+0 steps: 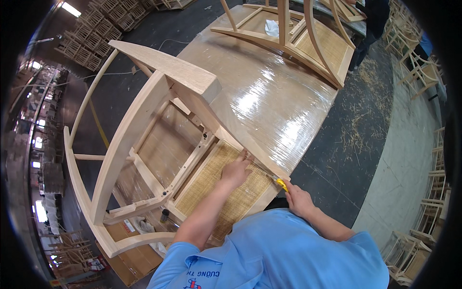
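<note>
From the head camera, my left hand lies flat, fingers spread, pressing on the woven cane panel of an unfinished pale wooden chair that lies tipped on the worktable. The cane is honey-coloured, fine and mesh-like, framed by smooth bare rails of light wood; that hand grips nothing. My right hand is closed around a yellow-handled utility knife, its tip at the panel's edge where cane meets the rail, just beside my left fingertips.

The chair's parts are plain sanded timber: a broad flat backrest board, a thin curved hoop sweeping round the left, square legs and cross-rails. One chair is under my hands; a second chair of the same build lies on the far end of the table, with a crumpled white cloth inside its frame. A small dark bottle stands below the near frame, next to flattened cardboard.

The tabletop is wrapped in glossy clear film that throws back bright glare. The floor is dark concrete, strewn with straw-like cane trimmings on the right. Stacks of more chair frames line the hall's far left, with others along its right edge. Another person's dark-clothed body stands at the table's far corner.
</note>
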`<state>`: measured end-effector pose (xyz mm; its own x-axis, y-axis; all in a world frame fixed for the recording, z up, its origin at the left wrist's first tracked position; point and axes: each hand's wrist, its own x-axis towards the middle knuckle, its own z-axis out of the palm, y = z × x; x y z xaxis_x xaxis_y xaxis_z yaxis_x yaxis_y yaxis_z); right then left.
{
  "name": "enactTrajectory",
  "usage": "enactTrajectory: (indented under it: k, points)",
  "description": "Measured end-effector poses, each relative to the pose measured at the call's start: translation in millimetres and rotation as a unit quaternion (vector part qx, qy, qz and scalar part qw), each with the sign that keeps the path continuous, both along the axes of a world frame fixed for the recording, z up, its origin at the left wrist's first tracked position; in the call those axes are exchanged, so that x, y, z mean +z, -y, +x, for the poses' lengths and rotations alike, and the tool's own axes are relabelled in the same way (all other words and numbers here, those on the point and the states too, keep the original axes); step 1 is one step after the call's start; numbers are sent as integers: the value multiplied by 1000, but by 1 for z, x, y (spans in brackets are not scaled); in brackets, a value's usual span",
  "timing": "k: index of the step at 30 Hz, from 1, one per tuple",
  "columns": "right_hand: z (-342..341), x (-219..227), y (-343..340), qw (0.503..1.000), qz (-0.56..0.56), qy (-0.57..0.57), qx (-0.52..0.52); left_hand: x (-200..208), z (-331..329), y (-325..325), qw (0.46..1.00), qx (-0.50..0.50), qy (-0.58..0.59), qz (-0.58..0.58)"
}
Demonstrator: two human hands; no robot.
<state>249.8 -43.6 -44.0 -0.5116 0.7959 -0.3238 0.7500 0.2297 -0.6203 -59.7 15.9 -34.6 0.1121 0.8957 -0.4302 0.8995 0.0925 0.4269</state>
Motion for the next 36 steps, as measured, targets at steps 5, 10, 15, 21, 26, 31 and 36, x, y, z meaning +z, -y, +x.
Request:
enactTrajectory:
  k: [5, 10, 15, 21, 26, 31, 36]
  points:
    - [28, 13, 18, 998, 6, -42, -39, -18, 12, 32, 993, -101, 57, 29]
    - [35, 24, 18, 995, -2, -87, -54, -25, 30, 40, 993, 88, 24, 71]
    - [37, 30, 4, 989, 38, -132, -61, -6, 67, 54, 970, -25, 150, -189]
    - [28, 43, -13, 977, 35, -186, -99, -8, 75, 81, 966, 25, 250, -58]
    - [6, 53, -15, 972, 106, -208, 15, -25, 76, 130, 969, 43, 243, -27]
    - [-32, 64, 21, 942, 125, -280, 138, -14, 56, 218, 941, 130, 295, -97]
    - [-117, 68, 102, 883, 24, -343, 319, -15, 24, 366, 916, 226, 332, -13]
